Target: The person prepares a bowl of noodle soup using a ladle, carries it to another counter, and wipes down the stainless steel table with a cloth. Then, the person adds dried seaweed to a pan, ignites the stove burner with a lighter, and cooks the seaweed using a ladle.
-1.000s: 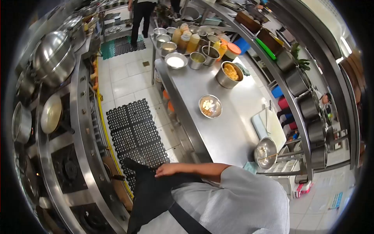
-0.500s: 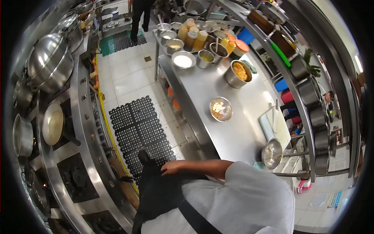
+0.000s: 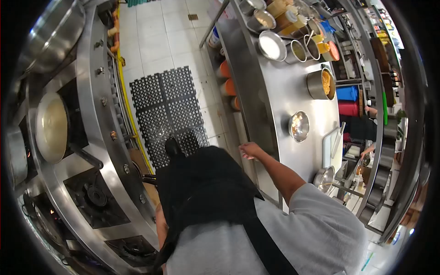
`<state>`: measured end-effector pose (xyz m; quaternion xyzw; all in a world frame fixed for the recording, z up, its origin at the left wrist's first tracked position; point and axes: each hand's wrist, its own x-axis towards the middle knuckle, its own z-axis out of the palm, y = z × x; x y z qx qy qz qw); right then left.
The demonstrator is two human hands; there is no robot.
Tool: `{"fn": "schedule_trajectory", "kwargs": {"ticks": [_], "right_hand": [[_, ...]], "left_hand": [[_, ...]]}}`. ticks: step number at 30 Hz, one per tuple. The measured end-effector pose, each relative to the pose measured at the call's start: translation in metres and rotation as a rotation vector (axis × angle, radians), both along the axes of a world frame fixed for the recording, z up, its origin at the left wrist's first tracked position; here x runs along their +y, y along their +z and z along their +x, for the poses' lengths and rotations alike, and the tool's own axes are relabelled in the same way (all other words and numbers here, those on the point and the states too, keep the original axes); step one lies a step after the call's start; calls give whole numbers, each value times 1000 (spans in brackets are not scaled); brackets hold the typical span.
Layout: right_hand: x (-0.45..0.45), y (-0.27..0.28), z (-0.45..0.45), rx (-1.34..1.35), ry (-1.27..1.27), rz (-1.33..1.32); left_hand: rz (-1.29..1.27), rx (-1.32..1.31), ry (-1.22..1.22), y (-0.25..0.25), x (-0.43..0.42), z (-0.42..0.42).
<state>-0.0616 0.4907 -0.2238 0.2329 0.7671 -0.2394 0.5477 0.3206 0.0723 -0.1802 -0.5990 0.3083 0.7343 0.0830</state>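
My right hand (image 3: 250,150) hangs in the air beside the steel work table (image 3: 279,87), with its fingers loosely bent, a little apart and nothing in them. On that table, nearest to it, sits a steel bowl (image 3: 299,127) holding pale and brown pieces of food. Behind the bowl stands a steel pot (image 3: 320,85) with something orange in it. At the lower left, only a strip of my left forearm (image 3: 161,224) shows beside the black apron (image 3: 206,183); the left hand is hidden.
A stove (image 3: 105,137) runs along the left, carrying a pan of pale liquid (image 3: 55,128) whose handle points toward the aisle. A black perforated mat (image 3: 169,103) covers the floor. A cutting board (image 3: 333,146) and sauce bottles (image 3: 286,23) are on the table. Another person (image 3: 362,126) is beyond the shelf.
My view has moved forward along the aisle and turned. My right arm has swung outward toward the table. A strip of my left forearm now shows; the person at the far end has left view.
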Motion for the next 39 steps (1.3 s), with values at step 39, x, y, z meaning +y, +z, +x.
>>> {"fn": "schedule_trajectory", "kwargs": {"ticks": [39], "right_hand": [[-180,-293,-292,590,-685,-176]], "left_hand": [[-35,-625,-407,85,15,-177]]}}
